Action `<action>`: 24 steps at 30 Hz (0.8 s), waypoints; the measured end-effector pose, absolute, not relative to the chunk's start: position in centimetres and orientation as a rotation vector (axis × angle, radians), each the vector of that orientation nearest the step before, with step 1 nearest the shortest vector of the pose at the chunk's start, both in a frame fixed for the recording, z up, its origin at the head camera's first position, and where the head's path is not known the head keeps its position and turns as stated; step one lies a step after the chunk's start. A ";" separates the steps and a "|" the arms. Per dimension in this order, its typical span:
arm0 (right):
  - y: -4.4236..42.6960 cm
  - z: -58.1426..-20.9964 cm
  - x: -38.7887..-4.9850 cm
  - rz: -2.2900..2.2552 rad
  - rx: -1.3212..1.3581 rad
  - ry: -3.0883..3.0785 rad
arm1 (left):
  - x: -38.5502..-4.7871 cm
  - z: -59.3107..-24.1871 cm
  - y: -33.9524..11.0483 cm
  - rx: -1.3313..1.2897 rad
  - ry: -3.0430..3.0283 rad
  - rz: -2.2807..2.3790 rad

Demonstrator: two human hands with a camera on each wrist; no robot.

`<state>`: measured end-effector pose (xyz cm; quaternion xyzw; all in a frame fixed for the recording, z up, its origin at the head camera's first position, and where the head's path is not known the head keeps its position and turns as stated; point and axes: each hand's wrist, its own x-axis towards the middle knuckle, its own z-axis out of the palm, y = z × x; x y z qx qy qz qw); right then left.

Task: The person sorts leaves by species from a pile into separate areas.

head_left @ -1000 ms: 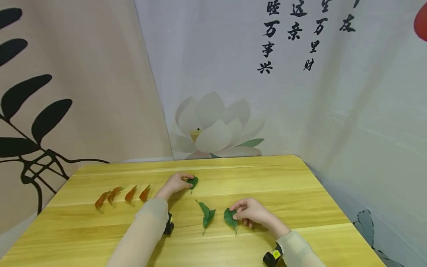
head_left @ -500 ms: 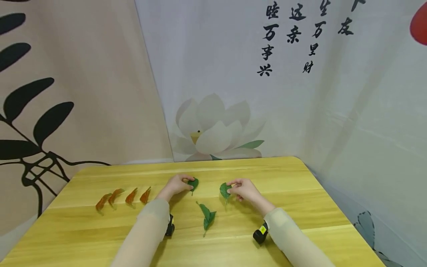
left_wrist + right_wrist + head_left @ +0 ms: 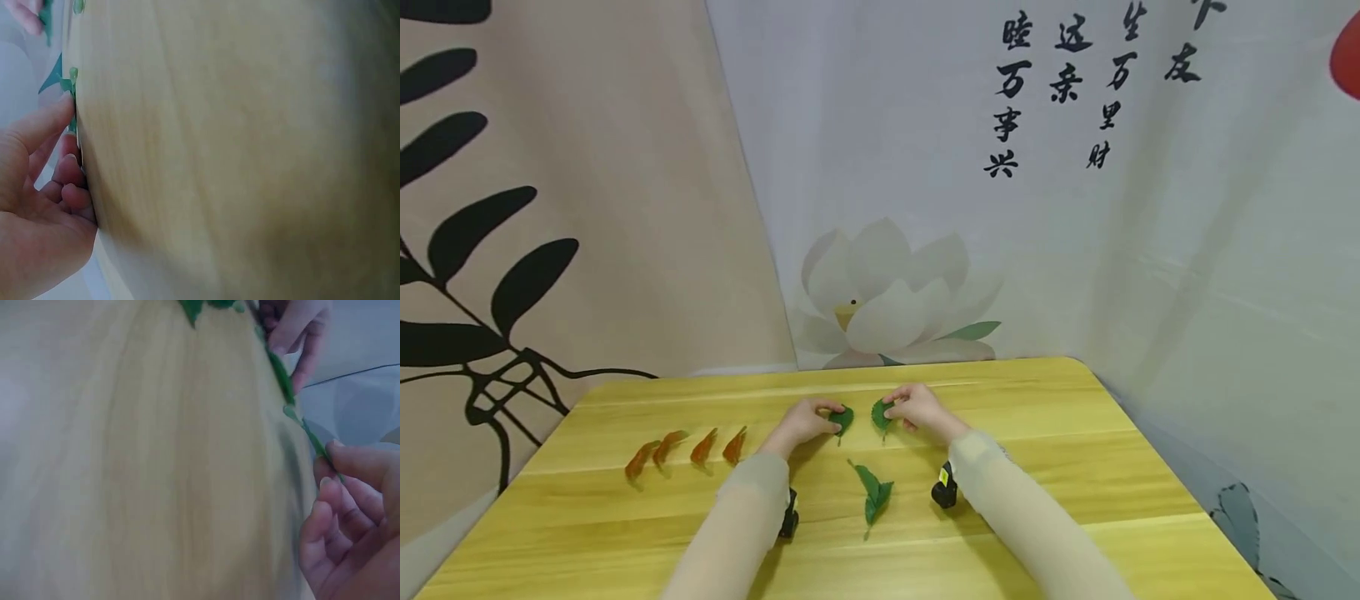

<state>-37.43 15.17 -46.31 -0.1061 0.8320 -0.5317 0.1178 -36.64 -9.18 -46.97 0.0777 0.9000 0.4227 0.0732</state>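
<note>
In the head view my left hand pinches a dark green leaf by its left edge, close to the tabletop. My right hand holds another green leaf between thumb and fingers, just right of the first, with a small gap between them. In the right wrist view this leaf appears edge-on, raised slightly off the wood. Nearer to me, between the forearms, lie folded or overlapping green leaves, their stems pointing up and down. Whether they are one or two cannot be told.
Several curled orange-red leaves lie in a row on the left of the yellow wooden table. A printed cloth hangs behind the table's far edge. Black wrist cameras sit under both forearms.
My right hand has carried its green leaf away from me and leftward, from beside the middle leaves to beside the left hand's leaf. The left hand has stayed in about the same place.
</note>
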 end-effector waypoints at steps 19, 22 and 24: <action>13.5 -47.7 -39.2 -1.339 -0.335 2.567 | -36.9 -47.2 -9.1 0.201 2.694 1.235; 13.4 -47.6 -39.1 -1.306 -0.349 2.594 | -36.9 -47.2 -9.1 0.203 2.696 1.223; 13.4 -47.5 -39.0 -1.270 -0.357 2.628 | -36.9 -47.2 -9.1 0.199 2.694 1.224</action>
